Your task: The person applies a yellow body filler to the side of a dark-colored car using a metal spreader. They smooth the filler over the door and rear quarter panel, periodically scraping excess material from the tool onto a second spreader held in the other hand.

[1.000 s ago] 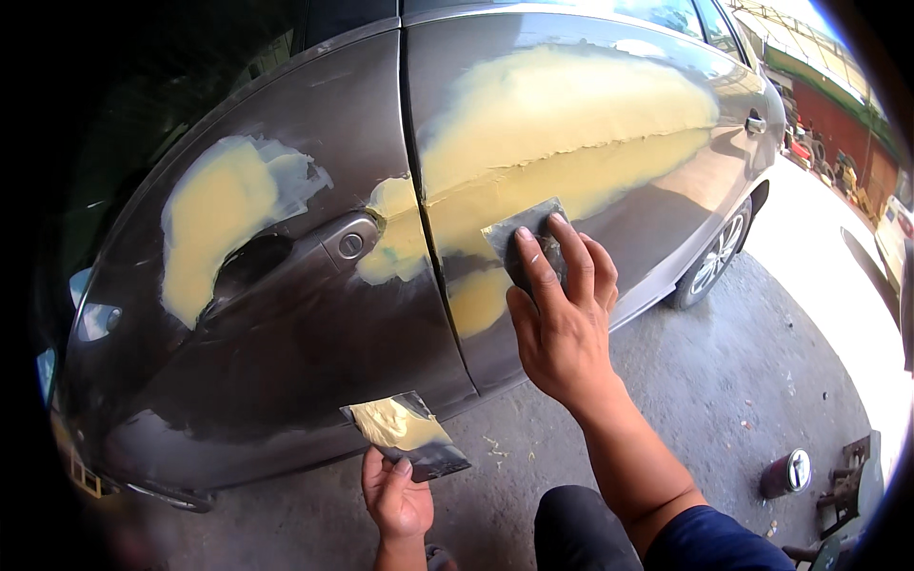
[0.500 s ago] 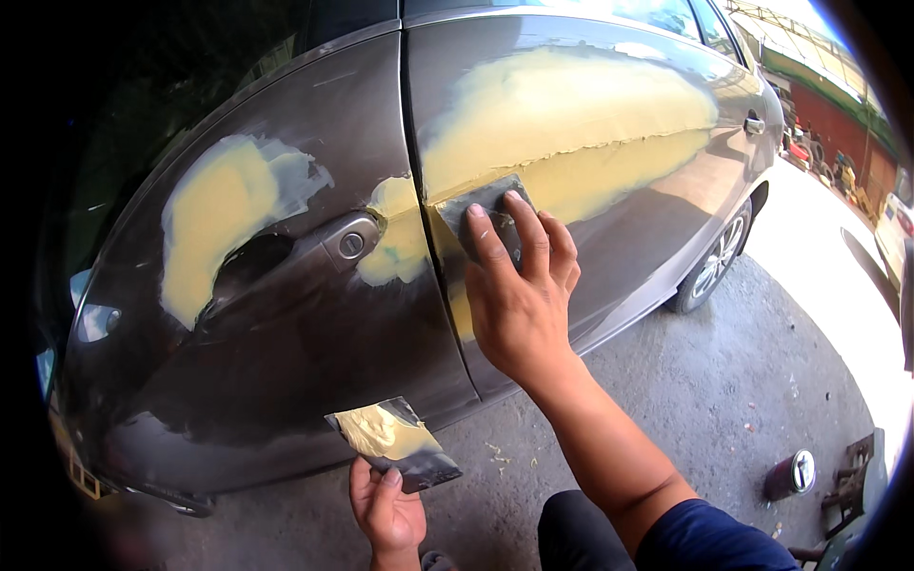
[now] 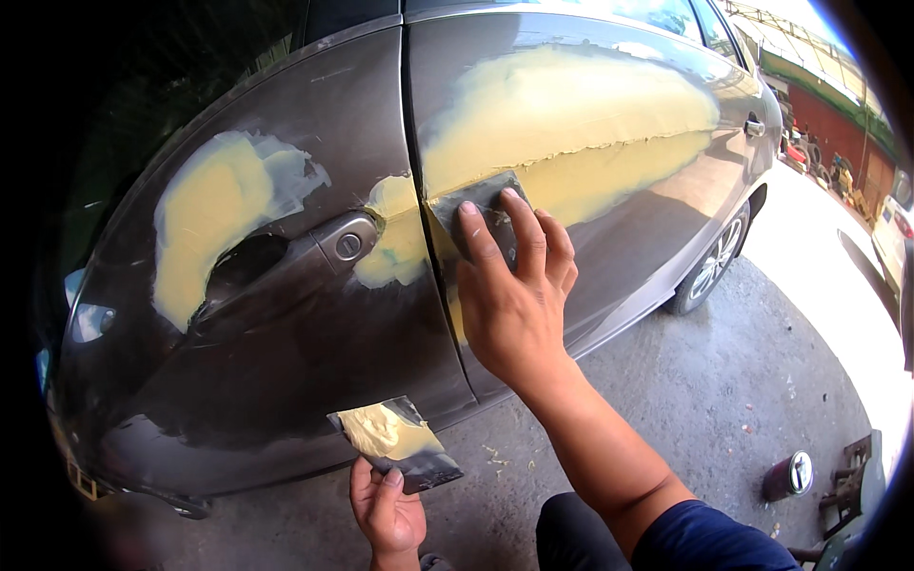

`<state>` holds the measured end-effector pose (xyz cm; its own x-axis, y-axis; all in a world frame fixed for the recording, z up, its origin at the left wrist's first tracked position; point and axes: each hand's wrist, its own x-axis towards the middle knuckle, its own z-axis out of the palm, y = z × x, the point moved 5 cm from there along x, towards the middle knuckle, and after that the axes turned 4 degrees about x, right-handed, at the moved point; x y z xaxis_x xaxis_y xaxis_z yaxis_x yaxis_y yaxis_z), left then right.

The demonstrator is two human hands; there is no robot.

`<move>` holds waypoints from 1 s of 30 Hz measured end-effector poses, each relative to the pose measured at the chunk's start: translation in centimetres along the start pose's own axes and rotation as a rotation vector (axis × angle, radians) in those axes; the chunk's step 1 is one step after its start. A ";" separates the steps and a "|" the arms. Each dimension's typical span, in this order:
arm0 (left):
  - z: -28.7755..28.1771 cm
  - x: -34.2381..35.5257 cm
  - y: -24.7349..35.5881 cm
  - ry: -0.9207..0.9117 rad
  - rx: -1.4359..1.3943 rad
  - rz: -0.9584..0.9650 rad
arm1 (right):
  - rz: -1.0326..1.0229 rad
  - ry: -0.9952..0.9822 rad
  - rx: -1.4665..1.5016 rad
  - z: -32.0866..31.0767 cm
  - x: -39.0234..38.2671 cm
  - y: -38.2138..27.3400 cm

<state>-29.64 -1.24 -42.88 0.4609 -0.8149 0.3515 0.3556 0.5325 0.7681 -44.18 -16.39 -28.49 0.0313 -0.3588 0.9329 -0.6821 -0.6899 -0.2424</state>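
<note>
– Right hand (image 3: 514,314) and spreader (image 3: 488,211) have shifted left, to the rear door's (image 3: 647,214) front gap (image 3: 413,133).
– Grip?
– Right lies splayed over the spreader, thumb unseen; left hand (image 3: 386,514) pinches the plate (image 3: 428,468), putty (image 3: 376,430) on top.
– Risk?
– Putty probably dragged into the gap, should the spreader tip or overrun.

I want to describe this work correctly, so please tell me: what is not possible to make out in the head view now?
Head view: the underside of the dark spreader, hidden by its upper face and the right hand.
Head view: some of the left hand, behind the filler-loaded plate.
Head view: most of the left forearm, cut off by the lower edge.
</note>
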 end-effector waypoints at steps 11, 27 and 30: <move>0.0 0.5 -0.5 -0.004 0.000 0.000 | -0.021 -0.005 -0.034 0.3 -0.1 -0.1; -0.6 0.9 -0.3 0.001 0.021 0.028 | -0.034 -0.132 -0.076 0.3 -2.2 0.2; -0.6 1.0 -0.2 0.004 0.011 0.027 | -0.035 -0.155 -0.086 0.4 -2.7 0.3</move>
<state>-28.78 -1.99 -43.05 0.4733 -0.7992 0.3706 0.3339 0.5520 0.7641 -44.19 -15.89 -31.20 0.1632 -0.4327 0.8866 -0.7382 -0.6497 -0.1812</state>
